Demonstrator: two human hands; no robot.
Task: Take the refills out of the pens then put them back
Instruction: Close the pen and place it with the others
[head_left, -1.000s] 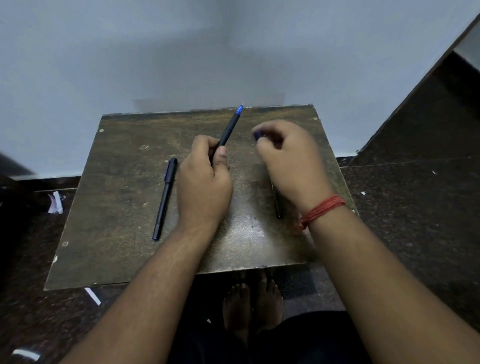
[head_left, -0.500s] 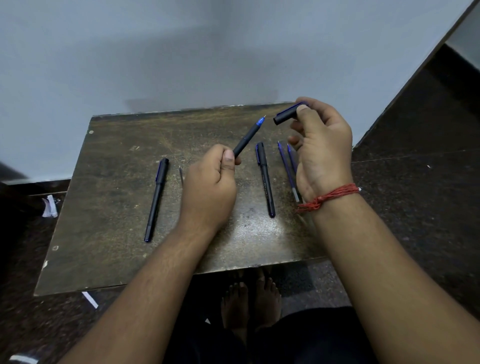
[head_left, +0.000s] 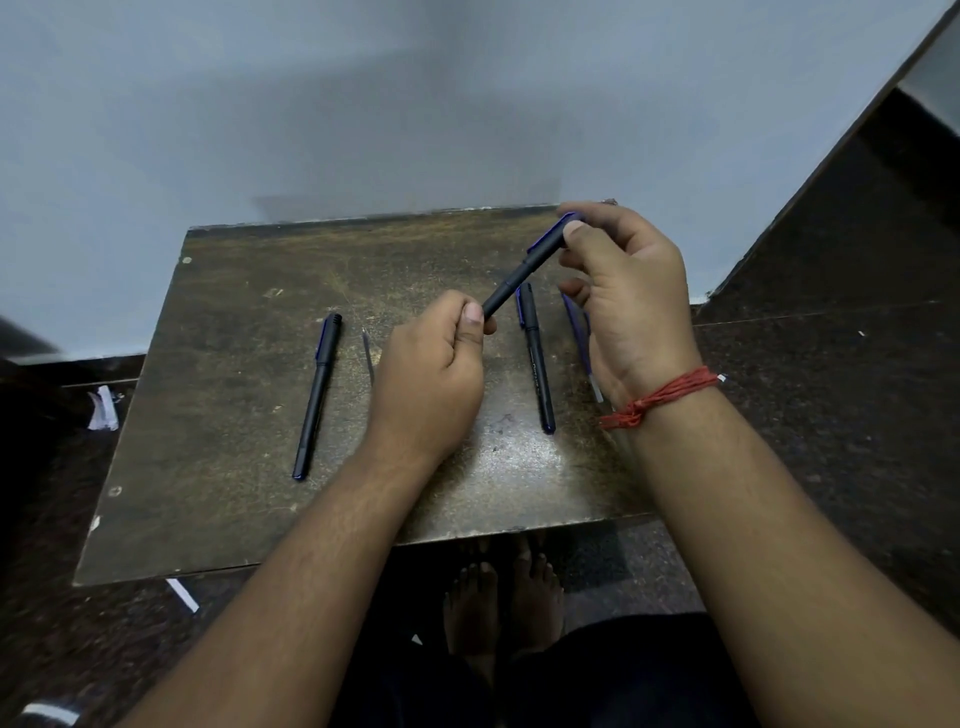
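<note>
Above the middle of a scuffed dark brown wooden board (head_left: 218, 415), two bare hands hold one slim black pen with a blue cap (head_left: 524, 267) between them, slanted in the air. At the pen's seven o'clock end, the left hand (head_left: 431, 374) is curled in a fist around the barrel, thumb on top. At its one o'clock end, the right hand (head_left: 628, 306) pinches the capped end between thumb and fingers; a red thread band (head_left: 660, 397) circles that wrist. Flat on the board at nine o'clock from the left hand lies a second black capped pen (head_left: 317, 397), with a thin refill (head_left: 368, 353) just beside the hand. Between the hands lies a third black pen (head_left: 535, 358). Thin blue refills (head_left: 576, 327) lie partly hidden under the right hand.
</note>
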